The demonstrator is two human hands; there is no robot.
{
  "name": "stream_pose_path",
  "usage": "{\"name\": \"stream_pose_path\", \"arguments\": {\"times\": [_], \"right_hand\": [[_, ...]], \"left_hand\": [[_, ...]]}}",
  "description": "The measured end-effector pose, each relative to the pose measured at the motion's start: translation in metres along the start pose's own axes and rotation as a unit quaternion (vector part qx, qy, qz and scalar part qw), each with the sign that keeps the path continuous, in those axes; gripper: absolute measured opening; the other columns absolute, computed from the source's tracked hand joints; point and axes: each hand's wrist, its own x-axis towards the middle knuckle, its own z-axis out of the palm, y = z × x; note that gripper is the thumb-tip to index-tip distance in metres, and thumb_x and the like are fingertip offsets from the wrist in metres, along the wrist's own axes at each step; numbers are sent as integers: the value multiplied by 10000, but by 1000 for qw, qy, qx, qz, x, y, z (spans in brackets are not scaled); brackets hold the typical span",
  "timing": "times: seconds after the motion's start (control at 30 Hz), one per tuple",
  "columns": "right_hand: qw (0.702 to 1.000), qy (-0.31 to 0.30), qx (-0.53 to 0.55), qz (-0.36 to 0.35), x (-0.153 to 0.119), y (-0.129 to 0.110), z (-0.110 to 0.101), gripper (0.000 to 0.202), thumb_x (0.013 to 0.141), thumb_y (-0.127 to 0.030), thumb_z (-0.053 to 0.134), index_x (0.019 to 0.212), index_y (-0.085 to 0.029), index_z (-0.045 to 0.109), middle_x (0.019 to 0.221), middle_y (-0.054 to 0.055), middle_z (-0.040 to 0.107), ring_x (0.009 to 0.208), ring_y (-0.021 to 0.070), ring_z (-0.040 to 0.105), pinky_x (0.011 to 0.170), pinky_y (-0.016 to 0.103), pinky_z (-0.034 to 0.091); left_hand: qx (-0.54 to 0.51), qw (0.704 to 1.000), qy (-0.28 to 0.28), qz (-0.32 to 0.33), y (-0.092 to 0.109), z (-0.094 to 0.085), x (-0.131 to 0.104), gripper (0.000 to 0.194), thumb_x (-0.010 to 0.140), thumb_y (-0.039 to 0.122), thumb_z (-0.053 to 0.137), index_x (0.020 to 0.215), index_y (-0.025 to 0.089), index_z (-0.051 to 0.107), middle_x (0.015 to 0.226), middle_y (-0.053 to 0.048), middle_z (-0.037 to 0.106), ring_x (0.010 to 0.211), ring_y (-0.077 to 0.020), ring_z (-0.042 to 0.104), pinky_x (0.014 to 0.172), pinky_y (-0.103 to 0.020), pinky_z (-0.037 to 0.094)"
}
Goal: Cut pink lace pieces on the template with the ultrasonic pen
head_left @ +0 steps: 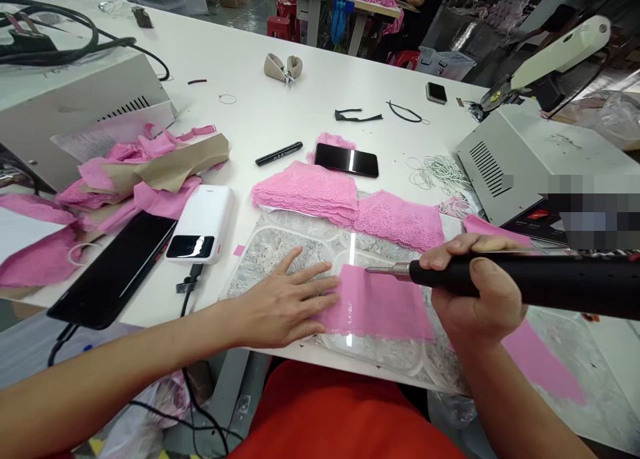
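My left hand (293, 302) lies flat with its fingers spread, fingertips on the left edge of a pink fabric piece (390, 309). My right hand (475, 292) is wrapped round a black handheld tool (540, 279), whose metal tip points left over the fabric's upper part. Whether the tip touches the cloth I cannot tell. Under the fabric is a clear plate over a marbled grey surface (280, 245). Beyond it lie a stack of pink lace pieces (305, 192) and another lace piece (400, 219). Another pink strip (543, 362) is beneath my right forearm.
A black phone (347, 160), a marker (279, 153), and snips (283, 69) lie farther back. At left are a white power bank (201, 222), a large black device (117, 269) and pink scraps (165, 145). Grey machine boxes (535, 152) flank the table. A person (425, 19) sits in the background.
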Motion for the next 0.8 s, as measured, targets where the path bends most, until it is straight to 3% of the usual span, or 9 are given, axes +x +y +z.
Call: {"name": "stream_pose_path", "arguments": {"times": [0.23,0.53,0.8], "right_hand": [[1000,-4,9,12,1,-2,8,141,634,-217,707,739,-218,613,687,-45,575,495,113,559,480,304,529],[1000,-18,17,15,-5,4,24,189,656,-265,722,788,-214,597,707,-45,567,497,109,567,493,300,529],[998,-35,30,31,-10,0,21,194,649,-284,723,790,-219,607,712,-40,567,479,114,563,464,310,519]], "left_hand": [[20,999,25,18,1,3,-1,459,1063,463,340,1378,210,557,1479,-25,539,1451,-243,380,1234,-496,-141],[13,999,19,23,-1,8,10,476,1040,501,379,1399,230,534,1504,-82,504,1451,-296,374,1225,-612,-6],[-3,998,49,41,9,3,0,444,1045,476,385,1321,196,591,1407,-79,601,1436,-258,404,1245,-575,5]]}}
